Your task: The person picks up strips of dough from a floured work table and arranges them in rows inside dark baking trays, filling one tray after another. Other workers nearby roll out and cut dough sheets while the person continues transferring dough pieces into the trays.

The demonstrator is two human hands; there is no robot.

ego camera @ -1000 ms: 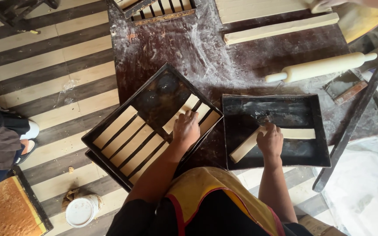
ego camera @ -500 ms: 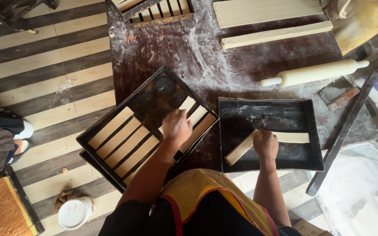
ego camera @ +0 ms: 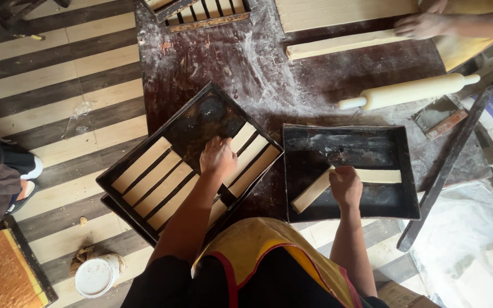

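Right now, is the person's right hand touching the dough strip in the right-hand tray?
Touching. The head view shows the right hand resting directly on the dough strip in the dark tray, with no gap.

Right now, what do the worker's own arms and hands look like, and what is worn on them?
Both hands are bare: no gloves, rings or watch show on the left hand or the right hand. Both forearms are uncovered as far as the frame shows. The dark sleeve ends near the left elbow; no sleeve shows on the right. A yellow apron with red trim hangs between the arms.
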